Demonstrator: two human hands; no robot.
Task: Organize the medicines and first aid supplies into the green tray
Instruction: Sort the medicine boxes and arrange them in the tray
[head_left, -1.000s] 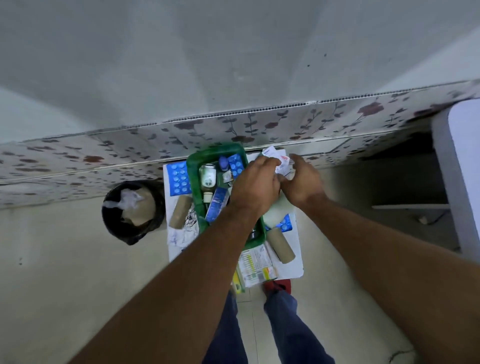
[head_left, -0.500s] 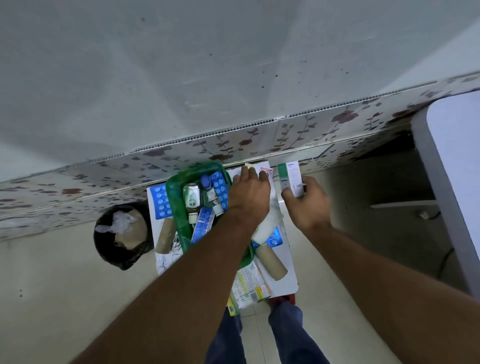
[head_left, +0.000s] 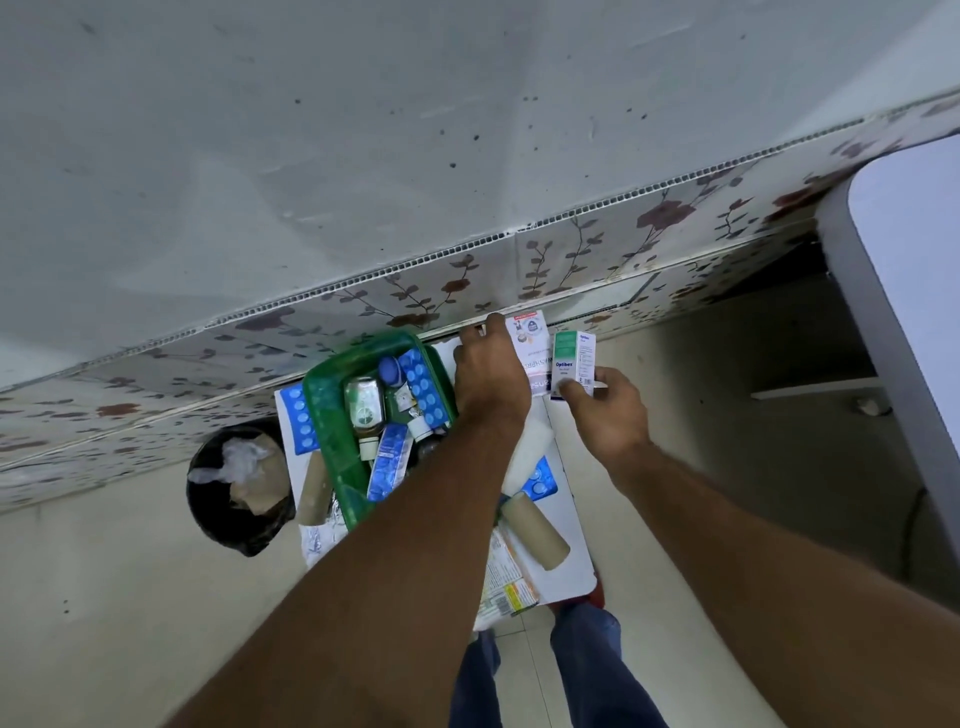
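The green tray sits on a small white table and holds a clear bottle, a blue-capped bottle and blue blister strips. My left hand grips a flat white packet at the table's far edge, just right of the tray. My right hand holds a small green-and-white medicine box upright beside that packet. A brown bandage roll, another roll, a white pad and more blister strips lie on the table outside the tray.
A black bin with crumpled paper stands on the floor left of the table. The flowered wall panel runs right behind it. A grey-white tabletop juts in at the right. A printed leaflet lies at the table's near edge.
My right hand picked up the green-and-white box and now holds it upright. My left hand shifted from over the tray to the white packet at the far edge.
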